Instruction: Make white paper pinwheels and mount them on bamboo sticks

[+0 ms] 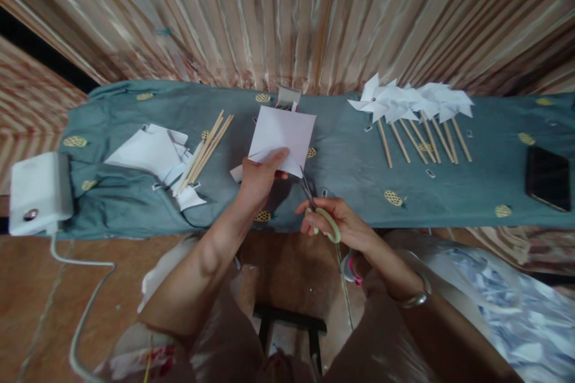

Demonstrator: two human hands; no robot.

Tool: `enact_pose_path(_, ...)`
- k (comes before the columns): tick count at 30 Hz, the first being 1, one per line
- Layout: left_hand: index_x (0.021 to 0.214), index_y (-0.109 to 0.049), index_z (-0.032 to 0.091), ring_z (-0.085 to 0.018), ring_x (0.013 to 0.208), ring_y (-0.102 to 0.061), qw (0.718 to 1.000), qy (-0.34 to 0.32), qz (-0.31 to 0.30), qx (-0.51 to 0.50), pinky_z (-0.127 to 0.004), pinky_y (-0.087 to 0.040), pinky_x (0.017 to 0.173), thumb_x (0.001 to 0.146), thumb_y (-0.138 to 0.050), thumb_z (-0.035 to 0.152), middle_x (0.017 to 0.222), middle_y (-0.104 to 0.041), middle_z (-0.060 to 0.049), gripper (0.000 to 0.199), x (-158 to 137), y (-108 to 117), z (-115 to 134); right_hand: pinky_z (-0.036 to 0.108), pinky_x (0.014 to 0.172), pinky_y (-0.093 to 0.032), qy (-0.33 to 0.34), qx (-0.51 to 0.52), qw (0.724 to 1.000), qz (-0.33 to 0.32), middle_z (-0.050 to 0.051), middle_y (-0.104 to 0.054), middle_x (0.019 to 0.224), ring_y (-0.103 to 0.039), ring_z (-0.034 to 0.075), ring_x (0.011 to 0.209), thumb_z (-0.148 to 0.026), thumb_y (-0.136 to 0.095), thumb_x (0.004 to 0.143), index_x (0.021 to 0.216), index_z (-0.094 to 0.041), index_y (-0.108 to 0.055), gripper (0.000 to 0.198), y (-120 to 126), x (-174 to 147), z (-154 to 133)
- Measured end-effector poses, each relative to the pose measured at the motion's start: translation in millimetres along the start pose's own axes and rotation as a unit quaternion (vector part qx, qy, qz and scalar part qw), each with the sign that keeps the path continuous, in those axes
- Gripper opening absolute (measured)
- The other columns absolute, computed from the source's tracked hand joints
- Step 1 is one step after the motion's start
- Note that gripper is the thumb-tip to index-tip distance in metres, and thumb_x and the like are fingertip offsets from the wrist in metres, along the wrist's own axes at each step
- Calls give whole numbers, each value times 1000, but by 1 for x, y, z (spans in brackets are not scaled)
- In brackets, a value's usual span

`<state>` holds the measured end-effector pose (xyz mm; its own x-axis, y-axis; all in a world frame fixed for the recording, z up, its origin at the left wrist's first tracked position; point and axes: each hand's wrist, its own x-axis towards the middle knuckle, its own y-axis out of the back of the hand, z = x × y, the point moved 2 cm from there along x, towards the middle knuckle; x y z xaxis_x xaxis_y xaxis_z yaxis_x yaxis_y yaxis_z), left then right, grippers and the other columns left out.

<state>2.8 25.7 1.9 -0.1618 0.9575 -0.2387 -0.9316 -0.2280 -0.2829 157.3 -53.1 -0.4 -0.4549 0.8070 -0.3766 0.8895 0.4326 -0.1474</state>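
A person, seen from their own head, sits at a long table covered in a green cloth (489, 161) printed with yellow pineapples. Near the middle, a roughly square sheet of white paper (283, 134) is held up over the cloth. It is turned a little clockwise, its far edge sloping slightly down to the right, and its near right corner points toward the person. A pair of scissors with pale green handles (333, 228) meets that corner. Their long axis runs on a slant: handles near and to the right, blade tips far and to the left, at the paper's corner. Whether the blades are parted is hard to tell.

The left hand (263, 176) pinches the sheet by its near edge, thumb lying flat on top, fingers curled underneath; its forearm rises diagonally from the lower left. The right hand (336, 221) grips the scissors, fingers around the loops, its forearm slanting in from the lower right, a silver bracelet (415, 299) at the wrist.

Beyond the sheet is a small open box (288, 96). To the left lie wooden sticks (211, 149) and cut white paper pieces (144, 152); to the right, a row of white pinwheels (413, 102) on sticks, then a dark phone (548, 176).
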Motion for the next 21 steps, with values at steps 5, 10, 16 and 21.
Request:
enact_pose_path(5,76,-69,16,-17,61,-64,1000,-4,-13,14,-26,-48,46,63,-79,29,76,-73,-6,22,-1,-1,-5,20,49,-46,7,9,1000,18,-1,-65,64,-57,8,53,-65,-77,67,81,-17,-64,51,2,3,-3)
enact_pose_path(10,80,-71,15,-20,65,-66,999,-7,-28,18,-30,-51,48,65,-78,30,81,-74,-8,22,-1,0,-8,19,47,-43,14,10,1000,20,-2,-64,63,-55,8,51,-61,-77,69,78,-17,-63,46,2,4,-4)
enact_pose_path(16,79,-71,15,-20,64,-65,1000,-6,-21,21,-30,-51,49,66,-77,28,79,-73,-6,19,-2,-2,-7,20,49,-44,21,1,1000,13,-1,-64,65,-54,8,53,-61,-76,70,78,-17,-64,46,3,4,-3)
enact_pose_path(21,78,-69,16,-16,61,-62,1000,2,-25,7,-26,-48,45,65,-77,26,76,-71,-3,18,-4,-4,-6,20,47,-42,21,-6,1000,13,-1,-64,64,-53,8,51,-63,-74,71,80,-17,-64,47,4,4,-2)
